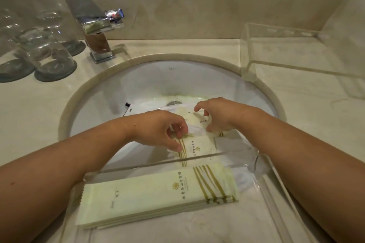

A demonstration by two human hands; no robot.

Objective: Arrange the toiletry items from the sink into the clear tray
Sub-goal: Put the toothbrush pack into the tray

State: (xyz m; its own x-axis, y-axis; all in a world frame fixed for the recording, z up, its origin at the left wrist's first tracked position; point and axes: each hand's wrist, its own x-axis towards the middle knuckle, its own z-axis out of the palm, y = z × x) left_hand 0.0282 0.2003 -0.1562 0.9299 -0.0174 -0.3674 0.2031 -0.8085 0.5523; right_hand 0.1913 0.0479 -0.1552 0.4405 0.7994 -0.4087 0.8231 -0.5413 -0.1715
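Both my hands reach into the white sink (110, 92). My left hand (164, 127) pinches the upper edge of a cream sachet with gold stripes (197, 147) lying in the basin. My right hand (219, 116) hovers with curled, spread fingers over smaller cream packets (194, 117); I cannot see it holding any. The clear tray (276, 189) sits at the sink's near edge, its far wall in front of the sachet. Inside it lies a stack of long cream packets with gold stripes (158, 195).
A chrome faucet (94, 27) stands behind the basin. Upturned drinking glasses (49, 53) on coasters fill the counter at the left. A second clear acrylic box (296, 51) stands at the back right. A white packet with a dark corner (132, 107) lies in the basin's left part.
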